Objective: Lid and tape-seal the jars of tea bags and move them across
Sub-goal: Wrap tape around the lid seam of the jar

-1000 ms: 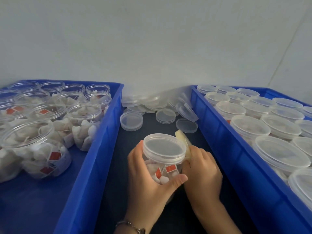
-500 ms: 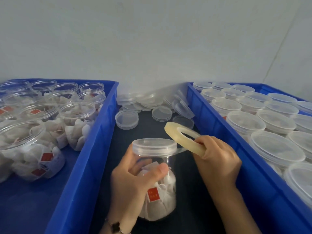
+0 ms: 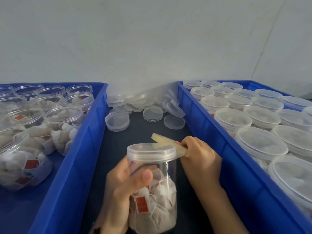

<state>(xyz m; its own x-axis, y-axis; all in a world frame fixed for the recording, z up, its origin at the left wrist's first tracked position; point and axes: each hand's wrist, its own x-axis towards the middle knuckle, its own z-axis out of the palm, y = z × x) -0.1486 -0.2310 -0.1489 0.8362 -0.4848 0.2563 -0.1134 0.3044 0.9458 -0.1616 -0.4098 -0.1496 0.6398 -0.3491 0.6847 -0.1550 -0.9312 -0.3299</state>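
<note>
Left hand (image 3: pixel 125 183) grips the clear jar (image 3: pixel 157 191) mid-body, thumb across the front, fingers wrapped behind; jar upright, over the dark table (image 3: pixel 138 132) between the two bins, base near the bottom edge of the view; whether it rests on the table cannot be told; jar about half full of tea bags (image 3: pixel 158 208) with red tags; translucent lid (image 3: pixel 152 152) already on top; right hand (image 3: pixel 200 157) curled round a yellowish tape roll (image 3: pixel 168 145), roll held flat and tilted, lying against the lid's right rear edge; whether tape is stuck on yet cannot be told; left blue bin (image 3: pixel 76 157) holds open jars (image 3: pixel 62 115) of tea bags, no lids on them; right blue bin (image 3: pixel 211 125) holds lidded jars (image 3: pixel 260 141) packed close in rows; loose lids (image 3: pixel 152 113) piled at the far end of the table, some stacked, some single, one leaning on the right bin wall; pale wall (image 3: pixel 152 39) behind.
</note>
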